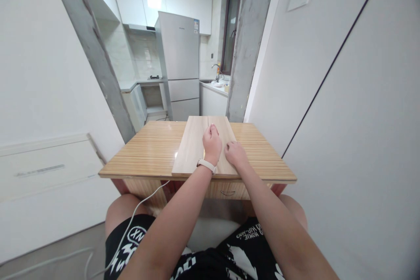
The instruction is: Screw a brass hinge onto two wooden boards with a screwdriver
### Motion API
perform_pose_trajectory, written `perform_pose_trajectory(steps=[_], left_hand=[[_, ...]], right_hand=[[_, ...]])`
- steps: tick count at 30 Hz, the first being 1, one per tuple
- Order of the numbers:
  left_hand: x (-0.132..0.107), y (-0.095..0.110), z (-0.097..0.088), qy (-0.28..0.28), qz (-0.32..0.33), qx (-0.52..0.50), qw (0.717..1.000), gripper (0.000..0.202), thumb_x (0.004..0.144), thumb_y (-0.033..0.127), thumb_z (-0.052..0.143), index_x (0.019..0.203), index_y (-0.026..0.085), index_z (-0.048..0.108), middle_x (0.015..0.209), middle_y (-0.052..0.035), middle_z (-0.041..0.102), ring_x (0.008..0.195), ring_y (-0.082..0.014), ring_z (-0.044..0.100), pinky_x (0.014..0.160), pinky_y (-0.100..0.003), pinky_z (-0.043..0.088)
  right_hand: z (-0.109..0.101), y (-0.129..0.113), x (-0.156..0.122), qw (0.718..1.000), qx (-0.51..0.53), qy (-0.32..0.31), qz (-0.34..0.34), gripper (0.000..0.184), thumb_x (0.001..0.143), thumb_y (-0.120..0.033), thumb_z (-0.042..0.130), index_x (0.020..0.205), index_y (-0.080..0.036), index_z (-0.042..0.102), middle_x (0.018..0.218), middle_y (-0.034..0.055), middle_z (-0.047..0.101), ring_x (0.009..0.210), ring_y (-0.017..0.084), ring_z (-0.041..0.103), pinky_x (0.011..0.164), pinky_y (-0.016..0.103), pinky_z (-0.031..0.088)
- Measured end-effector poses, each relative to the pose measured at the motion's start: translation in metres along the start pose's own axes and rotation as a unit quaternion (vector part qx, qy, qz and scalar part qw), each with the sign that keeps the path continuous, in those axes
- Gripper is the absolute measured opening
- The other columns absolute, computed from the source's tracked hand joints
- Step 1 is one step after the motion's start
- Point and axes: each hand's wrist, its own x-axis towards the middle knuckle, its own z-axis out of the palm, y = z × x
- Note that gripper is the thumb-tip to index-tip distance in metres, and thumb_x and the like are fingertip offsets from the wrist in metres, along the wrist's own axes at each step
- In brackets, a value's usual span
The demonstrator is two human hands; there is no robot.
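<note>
My left hand (212,143) is closed in a fist above the middle of a pale wooden board (190,148), thumb side up, with a light band (206,166) around the wrist. Whatever its fingers may hold is hidden. Just to the right and a little nearer to me, my right hand (235,154) is also curled closed, low over the board's right part. I cannot make out anything inside it. A thin dark seam runs down the board from its far edge. The board lies on a striped wooden table (154,144), reaching its front edge.
A white cable (141,203) hangs from the table's front left and crosses my leg. Under the tabletop is a drawer (226,191) with a handle. Behind stand a silver fridge (182,48) and a sink tap (216,70). White walls and panels flank both sides.
</note>
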Motion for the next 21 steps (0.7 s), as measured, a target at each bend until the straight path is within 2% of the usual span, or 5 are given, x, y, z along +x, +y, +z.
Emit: perform_pose_trajectory(steps=[3, 11, 15, 19, 21], left_hand=[[0.001, 0.001, 0.004, 0.060, -0.020, -0.018, 0.998, 0.048, 0.110, 0.054, 0.041, 0.071, 0.024, 0.040, 0.063, 0.0034, 0.045, 0.059, -0.0132, 0.046, 0.056, -0.026, 0.037], [0.009, 0.000, 0.000, 0.048, -0.041, -0.043, 0.997, 0.043, 0.101, 0.039, 0.051, 0.062, 0.024, 0.038, 0.057, 0.0054, 0.040, 0.053, -0.0103, 0.040, 0.051, -0.024, 0.032], [0.015, 0.001, -0.004, 0.004, -0.068, -0.072, 0.995, 0.043, 0.097, 0.038, 0.056, 0.060, 0.023, 0.038, 0.055, 0.0061, 0.038, 0.049, -0.0090, 0.036, 0.048, -0.024, 0.029], [0.017, 0.007, -0.012, -0.099, -0.096, -0.129, 0.982, 0.046, 0.095, 0.038, 0.059, 0.060, 0.024, 0.033, 0.053, 0.0073, 0.031, 0.046, -0.0078, 0.028, 0.047, -0.024, 0.024], [0.016, 0.009, -0.016, -0.138, -0.085, -0.140, 0.977, 0.045, 0.097, 0.037, 0.056, 0.060, 0.024, 0.034, 0.053, 0.0070, 0.030, 0.046, -0.0080, 0.027, 0.047, -0.024, 0.023]], right_hand=[[-0.001, 0.000, -0.001, 1.000, -0.001, 0.004, -0.005, 0.037, 0.109, -0.033, 0.044, 0.117, -0.017, 0.077, 0.124, 0.0166, 0.074, 0.121, 0.028, 0.062, 0.110, 0.035, 0.038], [0.000, 0.000, 0.000, 1.000, 0.003, 0.003, -0.002, 0.038, 0.109, -0.033, 0.044, 0.119, -0.016, 0.076, 0.125, 0.0177, 0.074, 0.123, 0.029, 0.061, 0.111, 0.036, 0.038], [0.001, 0.001, 0.000, 1.000, 0.005, 0.001, 0.002, 0.038, 0.109, -0.033, 0.044, 0.121, -0.017, 0.076, 0.125, 0.0174, 0.074, 0.123, 0.029, 0.061, 0.111, 0.037, 0.038], [0.001, 0.001, -0.001, 1.000, 0.008, 0.002, 0.005, 0.037, 0.109, -0.034, 0.045, 0.120, -0.018, 0.076, 0.126, 0.0170, 0.073, 0.122, 0.029, 0.060, 0.110, 0.037, 0.039], [0.001, 0.001, -0.001, 1.000, 0.007, 0.004, 0.003, 0.037, 0.109, -0.034, 0.045, 0.120, -0.018, 0.076, 0.125, 0.0171, 0.073, 0.122, 0.029, 0.060, 0.109, 0.037, 0.039]])
